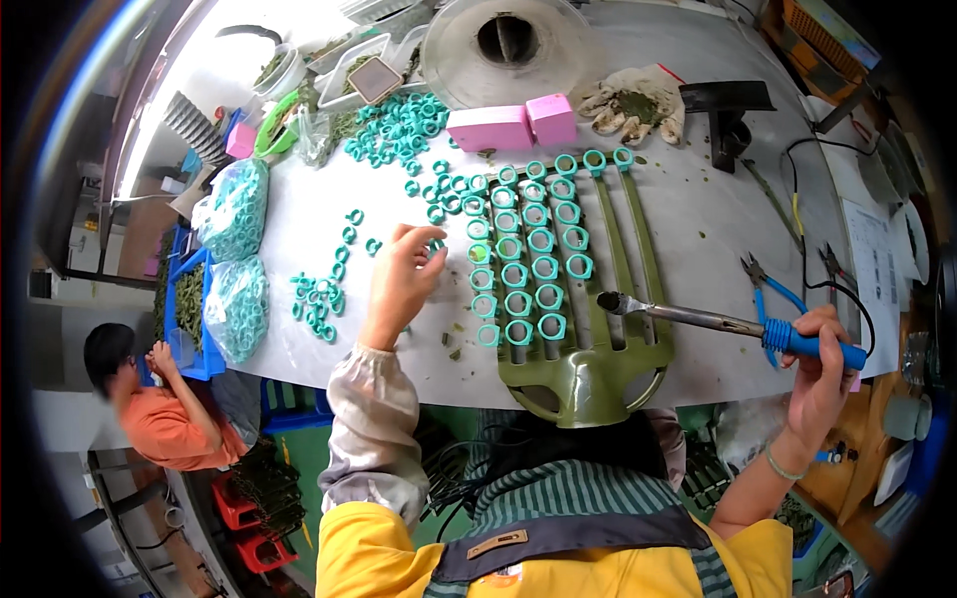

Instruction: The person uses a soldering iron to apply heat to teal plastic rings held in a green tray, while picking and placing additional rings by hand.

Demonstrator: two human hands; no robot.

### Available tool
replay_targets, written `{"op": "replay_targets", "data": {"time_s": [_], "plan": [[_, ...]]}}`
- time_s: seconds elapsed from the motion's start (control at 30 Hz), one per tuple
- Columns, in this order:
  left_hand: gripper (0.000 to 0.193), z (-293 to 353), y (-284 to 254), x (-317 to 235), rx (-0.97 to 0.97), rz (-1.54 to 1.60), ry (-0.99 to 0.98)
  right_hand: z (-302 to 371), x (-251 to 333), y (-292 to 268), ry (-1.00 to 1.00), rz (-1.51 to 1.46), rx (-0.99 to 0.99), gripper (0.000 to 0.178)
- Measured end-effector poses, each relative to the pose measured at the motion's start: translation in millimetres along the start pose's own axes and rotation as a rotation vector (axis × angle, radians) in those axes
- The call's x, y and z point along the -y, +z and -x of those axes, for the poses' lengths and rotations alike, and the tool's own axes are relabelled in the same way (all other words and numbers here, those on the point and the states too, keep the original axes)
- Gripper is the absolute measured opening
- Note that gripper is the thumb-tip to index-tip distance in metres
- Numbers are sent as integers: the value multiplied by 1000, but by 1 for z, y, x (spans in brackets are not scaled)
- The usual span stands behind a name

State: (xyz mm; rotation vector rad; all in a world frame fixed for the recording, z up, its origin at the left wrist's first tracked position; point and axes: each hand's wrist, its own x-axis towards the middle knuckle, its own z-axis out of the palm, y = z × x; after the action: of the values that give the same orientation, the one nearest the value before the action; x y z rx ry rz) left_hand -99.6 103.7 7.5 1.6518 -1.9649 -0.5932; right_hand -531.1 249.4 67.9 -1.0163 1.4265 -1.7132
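Observation:
My right hand is wrapped round the blue handle of a soldering iron, whose dark tip is over the right part of an olive-green frame of long bars. Rows of teal rings stand along the frame's left and middle bars. The two right bars carry a ring only at their far ends. To the left of the frame, my left hand pinches a single teal ring between thumb and fingers. Loose teal rings lie left of that hand, and a larger heap of rings lies beyond it.
Two pink blocks, a stained glove and a black stand are along the back. Pliers and a cable lie at right. Bags of rings line the left edge. A person in orange sits beyond.

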Motion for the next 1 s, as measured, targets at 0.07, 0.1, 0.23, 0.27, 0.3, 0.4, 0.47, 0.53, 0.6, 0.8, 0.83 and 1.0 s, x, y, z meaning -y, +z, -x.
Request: {"op": "replay_targets", "data": {"time_s": [0.07, 0.1, 0.23, 0.27, 0.3, 0.4, 0.47, 0.53, 0.6, 0.8, 0.83, 1.0], "plan": [[19, 9, -6, -12, -27, 255, -89, 0, -3, -1, -5, 5, -24, 19], [18, 14, -11, -27, 14, 321, -120, 0, -3, -2, 0, 4, -12, 19], [31, 29, 3, -81, 215, 591, -81, 1, -4, -5, -17, 27, 4, 19], [35, 30, 7, -92, 268, 568, 38, 1, -4, -5, -16, 26, 21, 19], [34, 34, 11, -101, 320, 539, 115, 1, -3, -1, -24, 21, 18, 19], [31, 40, 33, -114, 326, 404, 233, 0, -5, 1, -20, -6, 73, 20], [30, 38, 46, -115, 318, 354, 259, 0, -7, 2, -39, 12, 67, 20], [29, 34, 57, -113, 170, 125, 503, -1, -11, 3, -15, -17, 87, 21], [29, 33, 63, -116, 171, 136, 490, 0, -13, 6, -5, -30, 70, 20], [28, 32, 67, -113, 169, 127, 456, -1, -22, 18, 11, -85, 142, 20], [28, 32, 67, -112, 166, 129, 470, -1, -22, 16, 15, -97, 156, 20], [31, 30, 71, -110, 176, 146, 532, -1, -5, -14, -5, 5, 37, 22]]}}
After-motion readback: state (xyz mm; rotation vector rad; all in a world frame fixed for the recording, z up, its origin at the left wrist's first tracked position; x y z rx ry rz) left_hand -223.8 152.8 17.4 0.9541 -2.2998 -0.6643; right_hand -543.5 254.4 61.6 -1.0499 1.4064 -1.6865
